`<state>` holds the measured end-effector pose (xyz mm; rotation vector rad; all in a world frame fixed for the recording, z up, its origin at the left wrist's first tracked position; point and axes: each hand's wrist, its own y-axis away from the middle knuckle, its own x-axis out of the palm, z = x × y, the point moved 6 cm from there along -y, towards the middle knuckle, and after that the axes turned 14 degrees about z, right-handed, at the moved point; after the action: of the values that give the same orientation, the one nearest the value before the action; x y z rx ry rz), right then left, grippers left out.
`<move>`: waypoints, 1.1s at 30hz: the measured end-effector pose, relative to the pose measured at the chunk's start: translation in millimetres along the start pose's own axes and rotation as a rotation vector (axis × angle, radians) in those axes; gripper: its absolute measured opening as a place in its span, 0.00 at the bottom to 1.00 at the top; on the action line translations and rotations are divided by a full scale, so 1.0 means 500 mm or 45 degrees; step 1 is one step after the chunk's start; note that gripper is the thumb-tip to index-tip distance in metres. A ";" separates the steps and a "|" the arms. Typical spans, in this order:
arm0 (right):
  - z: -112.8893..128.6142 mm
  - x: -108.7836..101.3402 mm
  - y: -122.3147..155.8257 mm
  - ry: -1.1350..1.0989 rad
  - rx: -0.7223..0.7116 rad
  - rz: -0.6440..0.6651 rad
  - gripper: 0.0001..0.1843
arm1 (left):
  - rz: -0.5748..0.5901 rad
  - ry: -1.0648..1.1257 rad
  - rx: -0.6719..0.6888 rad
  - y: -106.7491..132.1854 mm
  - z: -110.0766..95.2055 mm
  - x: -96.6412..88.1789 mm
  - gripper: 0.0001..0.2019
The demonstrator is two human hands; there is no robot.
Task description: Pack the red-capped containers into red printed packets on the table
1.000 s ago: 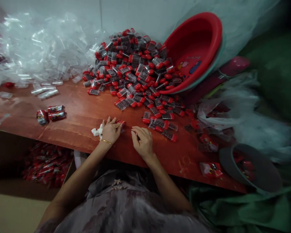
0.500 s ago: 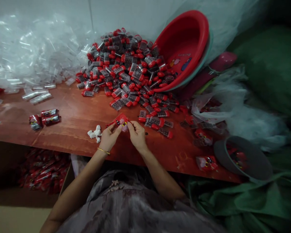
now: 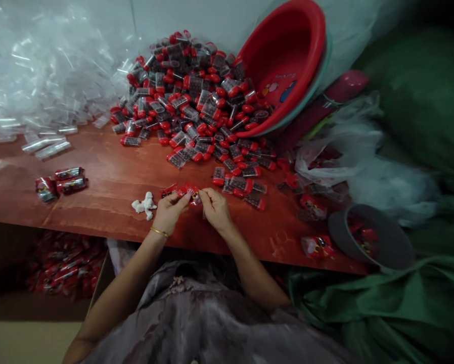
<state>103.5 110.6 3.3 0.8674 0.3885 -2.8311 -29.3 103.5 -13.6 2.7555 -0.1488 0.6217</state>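
My left hand (image 3: pixel 170 211) wears a gold bangle and is closed on a small red printed plastic packet (image 3: pixel 191 192), thumb on top. My right hand (image 3: pixel 216 210) pinches at the packet's right end, thumb and fingers together. A thin pale edge shows under the right fingertips; what it belongs to I cannot make out. Just left of my left hand lies a crumpled white scrap (image 3: pixel 145 205). Beyond my right hand lie several clear containers with red caps and dark contents (image 3: pixel 234 184), loose on the table.
A large heap of red-capped containers (image 3: pixel 189 101) spills from a tilted red basin (image 3: pixel 306 76). Clear plastic sleeves (image 3: pixel 48 76) are piled at the back left. Filled red packets (image 3: pixel 71 183) lie left; a grey bowl (image 3: pixel 394 242) stands right. A box of packets (image 3: pixel 65 268) sits below the table edge.
The packet, earlier spread flat with its print facing up, is now more bunched between my fingers. The whole view has shifted slightly; both hands stay at nearly the same spot.
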 end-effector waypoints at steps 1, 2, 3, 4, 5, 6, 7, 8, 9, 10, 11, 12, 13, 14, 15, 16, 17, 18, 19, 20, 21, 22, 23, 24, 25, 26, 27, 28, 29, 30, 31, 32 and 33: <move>-0.007 -0.007 0.003 -0.001 0.016 0.013 0.18 | -0.029 0.017 -0.011 0.000 -0.002 -0.005 0.19; -0.016 -0.016 0.010 0.004 0.053 0.011 0.19 | -0.064 0.039 -0.012 0.000 -0.005 -0.011 0.18; -0.028 -0.027 0.019 0.028 0.111 0.003 0.20 | -0.098 0.069 -0.016 0.001 -0.008 -0.019 0.18; -0.042 -0.039 0.031 0.081 0.182 -0.009 0.20 | -0.124 0.103 -0.029 0.001 -0.011 -0.026 0.18; -0.055 -0.052 0.046 0.158 0.257 -0.021 0.20 | -0.143 0.134 -0.052 0.001 -0.012 -0.033 0.18; -0.067 -0.064 0.062 0.249 0.321 -0.034 0.20 | -0.151 0.157 -0.082 0.002 -0.013 -0.039 0.17; -0.075 -0.077 0.078 0.335 0.361 -0.054 0.19 | -0.151 0.170 -0.113 0.003 -0.012 -0.044 0.17; -0.079 -0.087 0.093 0.407 0.367 -0.073 0.18 | -0.146 0.175 -0.142 0.004 -0.011 -0.047 0.17; -0.079 -0.094 0.105 0.461 0.341 -0.088 0.17 | -0.141 0.177 -0.169 0.005 -0.008 -0.050 0.17; -0.076 -0.096 0.114 0.498 0.300 -0.090 0.15 | -0.135 0.177 -0.191 0.006 -0.004 -0.052 0.17; -0.071 -0.095 0.118 0.529 0.265 -0.080 0.15 | -0.131 0.178 -0.209 0.007 0.000 -0.052 0.17; -0.066 -0.090 0.120 0.561 0.259 -0.056 0.15 | -0.128 0.178 -0.224 0.008 0.005 -0.051 0.18; -0.062 -0.082 0.117 0.601 0.292 -0.022 0.15 | -0.127 0.179 -0.237 0.009 0.010 -0.049 0.18; -0.059 -0.072 0.113 0.645 0.357 0.016 0.16 | -0.127 0.185 -0.248 0.010 0.014 -0.046 0.18; -0.057 -0.060 0.107 0.693 0.434 0.057 0.18 | -0.124 0.198 -0.259 0.011 0.018 -0.043 0.18; -0.053 -0.047 0.101 0.744 0.502 0.100 0.21 | -0.121 0.216 -0.272 0.013 0.021 -0.039 0.17; -0.048 -0.034 0.094 0.799 0.544 0.140 0.24 | -0.116 0.238 -0.287 0.016 0.023 -0.035 0.16; -0.043 -0.021 0.089 0.852 0.556 0.170 0.25 | -0.107 0.260 -0.303 0.019 0.024 -0.032 0.15; -0.037 -0.011 0.085 0.898 0.543 0.185 0.24 | -0.096 0.278 -0.316 0.022 0.024 -0.030 0.15; -0.033 -0.003 0.083 0.938 0.514 0.193 0.22 | -0.079 0.289 -0.326 0.025 0.024 -0.029 0.14; -0.030 0.002 0.084 0.973 0.477 0.193 0.19 | -0.060 0.292 -0.335 0.028 0.024 -0.028 0.14; -0.030 0.004 0.086 1.000 0.440 0.188 0.16 | -0.042 0.290 -0.343 0.030 0.023 -0.029 0.14; -0.031 0.004 0.089 1.016 0.403 0.183 0.14 | -0.025 0.287 -0.350 0.032 0.024 -0.029 0.14; -0.035 0.003 0.092 1.022 0.372 0.184 0.14 | -0.009 0.285 -0.358 0.034 0.024 -0.029 0.14; -0.041 0.002 0.095 1.019 0.343 0.191 0.14 | 0.003 0.287 -0.368 0.034 0.026 -0.028 0.14; -0.047 0.000 0.098 1.009 0.318 0.199 0.15 | 0.014 0.291 -0.380 0.034 0.028 -0.026 0.14; -0.054 -0.003 0.100 0.997 0.294 0.204 0.16 | 0.024 0.298 -0.392 0.034 0.031 -0.023 0.14; -0.060 -0.005 0.101 0.986 0.270 0.204 0.16 | 0.033 0.305 -0.404 0.034 0.033 -0.019 0.13; -0.067 -0.008 0.102 0.974 0.246 0.200 0.17 | 0.039 0.311 -0.415 0.033 0.035 -0.016 0.13; -0.073 -0.010 0.103 0.954 0.220 0.192 0.17 | 0.041 0.315 -0.424 0.033 0.037 -0.012 0.12; -0.080 -0.013 0.105 0.923 0.191 0.179 0.16 | 0.040 0.318 -0.429 0.033 0.039 -0.010 0.12; -0.085 -0.017 0.107 0.881 0.161 0.159 0.16 | 0.037 0.318 -0.431 0.033 0.040 -0.008 0.12; -0.089 -0.022 0.110 0.829 0.130 0.135 0.15 | 0.031 0.316 -0.432 0.033 0.041 -0.008 0.12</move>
<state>148.2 71.7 -37.2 1.7673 0.2560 -2.4216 -27.3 81.6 -28.3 2.3345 -0.2099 0.8524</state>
